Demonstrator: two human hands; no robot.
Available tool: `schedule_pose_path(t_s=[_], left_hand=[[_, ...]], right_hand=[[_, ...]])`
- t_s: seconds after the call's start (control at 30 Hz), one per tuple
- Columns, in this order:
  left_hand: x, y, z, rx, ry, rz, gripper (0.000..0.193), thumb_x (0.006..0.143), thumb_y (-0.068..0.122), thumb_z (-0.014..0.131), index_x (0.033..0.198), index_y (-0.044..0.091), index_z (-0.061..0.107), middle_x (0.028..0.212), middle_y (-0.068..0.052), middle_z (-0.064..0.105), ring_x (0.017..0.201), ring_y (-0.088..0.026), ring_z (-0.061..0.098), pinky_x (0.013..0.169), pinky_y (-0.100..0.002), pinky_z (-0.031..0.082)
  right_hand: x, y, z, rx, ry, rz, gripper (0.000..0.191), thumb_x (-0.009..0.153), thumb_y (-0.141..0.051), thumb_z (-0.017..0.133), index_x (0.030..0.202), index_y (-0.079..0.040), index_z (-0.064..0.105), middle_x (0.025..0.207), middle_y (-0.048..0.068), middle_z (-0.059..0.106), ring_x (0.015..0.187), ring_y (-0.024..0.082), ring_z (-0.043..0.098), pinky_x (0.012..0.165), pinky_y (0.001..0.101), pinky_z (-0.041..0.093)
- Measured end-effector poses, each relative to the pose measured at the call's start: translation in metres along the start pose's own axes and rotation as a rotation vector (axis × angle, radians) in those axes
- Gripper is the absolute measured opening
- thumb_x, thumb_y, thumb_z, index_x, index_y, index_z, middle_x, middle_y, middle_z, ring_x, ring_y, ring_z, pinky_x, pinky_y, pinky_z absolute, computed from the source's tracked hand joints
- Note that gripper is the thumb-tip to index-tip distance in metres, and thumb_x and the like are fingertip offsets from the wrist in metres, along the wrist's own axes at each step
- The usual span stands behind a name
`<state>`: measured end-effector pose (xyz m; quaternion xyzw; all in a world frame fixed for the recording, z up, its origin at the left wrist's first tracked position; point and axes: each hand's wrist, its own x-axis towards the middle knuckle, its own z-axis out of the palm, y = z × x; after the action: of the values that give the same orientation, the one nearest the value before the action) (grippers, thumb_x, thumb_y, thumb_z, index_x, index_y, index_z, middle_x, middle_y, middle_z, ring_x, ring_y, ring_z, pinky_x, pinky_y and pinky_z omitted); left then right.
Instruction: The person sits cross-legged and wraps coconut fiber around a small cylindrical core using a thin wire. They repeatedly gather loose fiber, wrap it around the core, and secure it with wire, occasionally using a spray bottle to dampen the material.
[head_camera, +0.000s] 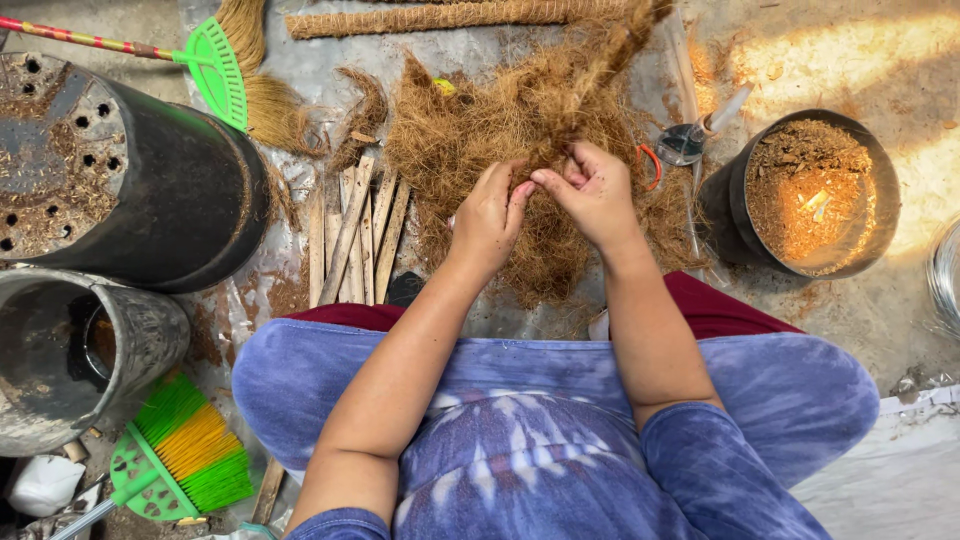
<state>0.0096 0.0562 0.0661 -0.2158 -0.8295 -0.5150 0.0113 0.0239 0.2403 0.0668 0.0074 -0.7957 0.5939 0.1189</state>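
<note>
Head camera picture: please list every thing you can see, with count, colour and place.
fibre pile: one, brown, centre, under both hands
fibre rope: one, brown, top edge
wooden sticks: several, pale brown, left of the pile
big pots: two, black, on their sides at left
small pot: one, black, filled with brown chips, right
upper broom: one, green head with brown bristles, top left
lower broom: one, green with yellow bristles, bottom left
plastic sheet: one, pale grey, on the ground
left hand: one, pinching fibre
right hand: one, pinching fibre
</note>
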Motion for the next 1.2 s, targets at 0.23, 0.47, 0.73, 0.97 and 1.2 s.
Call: schedule_pose_path(t_s=[0.23,0.47,0.73,0.97,1.2], left_hand=[[0.005,-0.015,0.014,0.022,0.107,-0.035,0.040,0.106,0.029,0.055,0.130,-0.003,0.058,0.119,-0.022,0.068,0.104,-0.035,0.070,0.089,-0.043,0.057],[0.012,-0.042,0.034,-0.418,0.092,-0.205,0.030,0.108,0.021,0.055,0.128,-0.002,0.059,0.085,-0.013,0.066,0.061,-0.015,0.063,0.053,-0.029,0.050],[0.022,-0.051,0.047,-1.235,-0.078,-0.229,0.024,0.107,0.023,0.055,0.123,0.010,0.042,0.089,-0.013,0.069,0.063,-0.021,0.065,0.054,-0.030,0.053],[0.026,-0.040,0.032,-1.373,-0.421,-0.375,0.039,0.109,0.034,0.053,0.135,0.006,0.048,0.095,-0.016,0.065,0.068,-0.022,0.066,0.052,-0.032,0.054],[0.028,-0.036,0.034,-1.266,-0.568,-0.538,0.043,0.105,0.041,0.053,0.129,0.006,0.053,0.085,-0.012,0.067,0.064,-0.020,0.065,0.049,-0.031,0.052]], right_hand=[[-0.003,-0.033,0.000,-0.062,-0.063,0.100,0.021,0.093,-0.013,0.076,0.107,-0.001,0.067,0.077,-0.004,0.051,0.069,0.005,0.045,0.062,0.0216,0.039],[-0.006,-0.034,-0.008,-0.161,-0.249,0.025,0.024,0.100,-0.018,0.070,0.086,0.001,0.068,0.076,0.003,0.058,0.069,0.011,0.052,0.063,0.0282,0.043],[0.008,-0.004,-0.022,-0.019,-0.177,0.155,0.021,0.097,-0.011,0.075,0.082,-0.001,0.063,0.075,-0.003,0.053,0.068,0.006,0.042,0.060,0.0251,0.036],[0.009,0.031,-0.040,0.456,-0.311,0.248,0.024,0.087,-0.006,0.081,0.093,-0.006,0.058,0.082,-0.007,0.046,0.078,0.004,0.050,0.071,0.0213,0.046],[-0.001,0.034,-0.036,0.633,-0.252,0.243,0.039,0.079,-0.001,0.091,0.095,-0.004,0.056,0.089,-0.005,0.049,0.084,0.005,0.050,0.075,0.0244,0.050]])
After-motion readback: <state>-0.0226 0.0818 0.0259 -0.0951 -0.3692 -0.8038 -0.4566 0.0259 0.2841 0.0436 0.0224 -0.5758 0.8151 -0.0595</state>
